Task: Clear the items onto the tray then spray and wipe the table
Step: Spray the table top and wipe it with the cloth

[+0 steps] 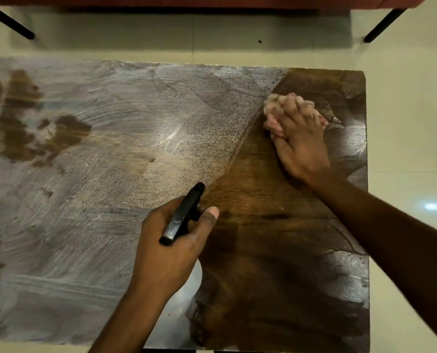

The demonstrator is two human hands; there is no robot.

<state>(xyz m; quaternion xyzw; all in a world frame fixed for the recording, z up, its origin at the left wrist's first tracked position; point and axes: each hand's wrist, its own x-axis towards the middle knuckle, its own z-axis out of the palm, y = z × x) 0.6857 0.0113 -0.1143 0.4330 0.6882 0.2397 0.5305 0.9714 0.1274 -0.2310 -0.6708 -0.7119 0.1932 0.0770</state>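
Observation:
A dark wooden table [258, 250] fills the view. Most of its left and middle is covered in a whitish smeared film, while a band on the right shows bare brown wood. My right hand [301, 143] presses a crumpled pink cloth [272, 115] onto the table near the far right corner. My left hand [171, 245] holds a spray bottle by its black trigger head [183, 215] above the table's near middle; the pale bottle body [194, 278] shows under the hand. No tray is in view.
Pale tiled floor [411, 123] surrounds the table at the far side and right. Two black furniture legs [383, 24] and a reddish seat edge stand beyond the far edge. Brown unsmeared patches [67, 133] sit at the table's left.

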